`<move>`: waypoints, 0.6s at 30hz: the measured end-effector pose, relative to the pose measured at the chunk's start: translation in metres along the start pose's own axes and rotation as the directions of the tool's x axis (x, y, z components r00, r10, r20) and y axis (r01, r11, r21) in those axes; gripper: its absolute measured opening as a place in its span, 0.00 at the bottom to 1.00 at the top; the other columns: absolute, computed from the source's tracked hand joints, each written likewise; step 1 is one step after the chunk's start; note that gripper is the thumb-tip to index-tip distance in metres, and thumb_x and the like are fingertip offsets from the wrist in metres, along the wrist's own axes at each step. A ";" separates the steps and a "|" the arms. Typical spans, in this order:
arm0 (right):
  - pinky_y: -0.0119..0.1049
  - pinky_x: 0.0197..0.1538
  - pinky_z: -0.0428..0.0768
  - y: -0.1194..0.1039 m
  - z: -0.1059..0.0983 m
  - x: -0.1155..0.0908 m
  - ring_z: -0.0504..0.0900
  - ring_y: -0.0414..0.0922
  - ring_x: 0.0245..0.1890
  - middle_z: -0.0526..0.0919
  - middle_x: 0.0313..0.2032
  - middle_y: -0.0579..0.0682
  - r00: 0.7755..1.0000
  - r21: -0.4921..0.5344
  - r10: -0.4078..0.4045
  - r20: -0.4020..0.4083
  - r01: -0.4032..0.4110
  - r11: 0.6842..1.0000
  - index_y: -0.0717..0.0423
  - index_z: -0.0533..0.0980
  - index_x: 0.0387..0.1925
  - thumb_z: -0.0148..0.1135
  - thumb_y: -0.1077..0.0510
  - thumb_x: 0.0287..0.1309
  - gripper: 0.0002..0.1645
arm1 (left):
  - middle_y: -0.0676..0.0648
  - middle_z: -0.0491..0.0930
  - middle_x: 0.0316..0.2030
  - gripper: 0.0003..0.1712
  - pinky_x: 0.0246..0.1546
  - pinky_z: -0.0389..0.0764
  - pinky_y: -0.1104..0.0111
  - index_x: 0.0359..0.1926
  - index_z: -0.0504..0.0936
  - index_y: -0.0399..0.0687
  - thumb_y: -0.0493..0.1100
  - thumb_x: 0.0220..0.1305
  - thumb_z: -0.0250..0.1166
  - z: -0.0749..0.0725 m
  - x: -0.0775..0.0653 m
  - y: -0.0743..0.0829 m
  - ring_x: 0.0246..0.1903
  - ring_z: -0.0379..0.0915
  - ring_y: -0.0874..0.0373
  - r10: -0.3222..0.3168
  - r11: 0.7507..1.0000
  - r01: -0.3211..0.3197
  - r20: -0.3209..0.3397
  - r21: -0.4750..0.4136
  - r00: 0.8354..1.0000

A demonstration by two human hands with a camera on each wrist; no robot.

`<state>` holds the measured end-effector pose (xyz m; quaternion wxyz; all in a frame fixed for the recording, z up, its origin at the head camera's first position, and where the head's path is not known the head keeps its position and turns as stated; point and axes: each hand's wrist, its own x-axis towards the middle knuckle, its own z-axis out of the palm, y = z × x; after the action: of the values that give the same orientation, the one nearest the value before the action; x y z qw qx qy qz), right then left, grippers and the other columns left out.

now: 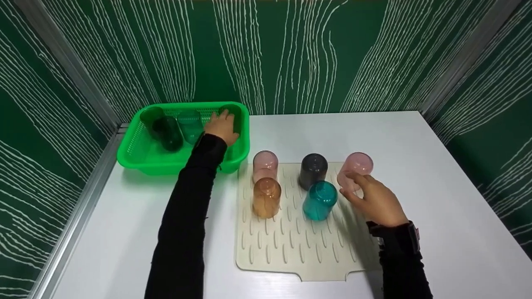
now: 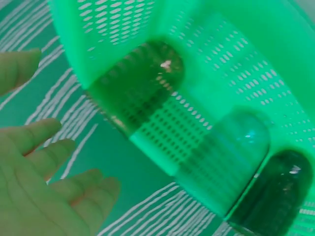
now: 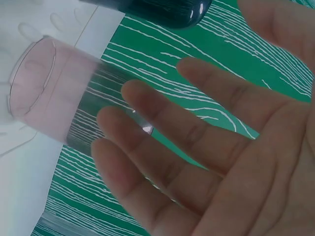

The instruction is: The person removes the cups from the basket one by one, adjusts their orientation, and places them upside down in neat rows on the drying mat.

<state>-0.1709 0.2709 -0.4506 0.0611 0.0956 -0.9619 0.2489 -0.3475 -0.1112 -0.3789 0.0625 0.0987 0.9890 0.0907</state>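
My left hand (image 1: 222,128) reaches over the right end of a green basket (image 1: 143,160), its fingers extended and apart from the glasses in the left wrist view. Nearest to it lies a brownish-green-looking tumbler (image 2: 140,81). Farther along are a teal tumbler (image 2: 234,147) and a dark tumbler (image 2: 278,189). My right hand (image 1: 378,201) is beside a pink tumbler (image 1: 358,163) that stands upside down at the right of a beige drying mat (image 1: 286,249). Its fingers (image 3: 162,113) are spread and overlap the glass in the right wrist view; whether they touch it I cannot tell.
Upside down on the mat stand another pink tumbler (image 1: 265,162), an amber tumbler (image 1: 267,199), a dark grey tumbler (image 1: 314,170) and a turquoise tumbler (image 1: 320,201). Green patterned walls (image 1: 291,54) enclose the white table (image 1: 449,249) at the back and sides.
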 end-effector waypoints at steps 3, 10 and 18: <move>0.70 0.68 0.77 0.000 0.002 0.000 0.79 0.73 0.68 0.79 0.69 0.72 1.000 0.004 -0.004 -0.007 0.004 1.000 0.68 0.75 0.72 0.67 0.53 0.76 0.33 | 0.35 0.46 0.88 0.41 0.84 0.57 0.41 0.87 0.52 0.37 0.47 0.85 0.57 0.007 0.011 -0.002 0.86 0.40 0.31 -0.033 0.999 0.033 0.034 -0.011 0.999; 0.69 0.66 0.79 -0.001 0.004 -0.003 0.81 0.71 0.66 0.82 0.66 0.72 0.999 0.002 -0.018 -0.044 0.018 1.000 0.68 0.76 0.70 0.68 0.54 0.75 0.31 | 0.38 0.43 0.88 0.41 0.85 0.52 0.40 0.88 0.49 0.39 0.46 0.85 0.55 0.020 0.034 -0.008 0.87 0.36 0.32 -0.065 0.997 0.067 0.061 -0.033 0.996; 0.68 0.67 0.78 -0.003 0.000 -0.003 0.80 0.71 0.67 0.81 0.66 0.72 0.998 -0.008 -0.012 -0.064 0.011 1.000 0.69 0.76 0.70 0.68 0.56 0.75 0.30 | 0.37 0.45 0.88 0.38 0.85 0.51 0.40 0.87 0.50 0.38 0.43 0.86 0.51 0.019 0.028 -0.005 0.87 0.36 0.31 -0.061 0.997 0.065 0.082 -0.040 0.995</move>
<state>-0.1672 0.2689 -0.4503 0.0939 0.0929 -0.9597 0.2479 -0.3732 -0.1071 -0.4009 0.1073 0.0697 0.9861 0.1058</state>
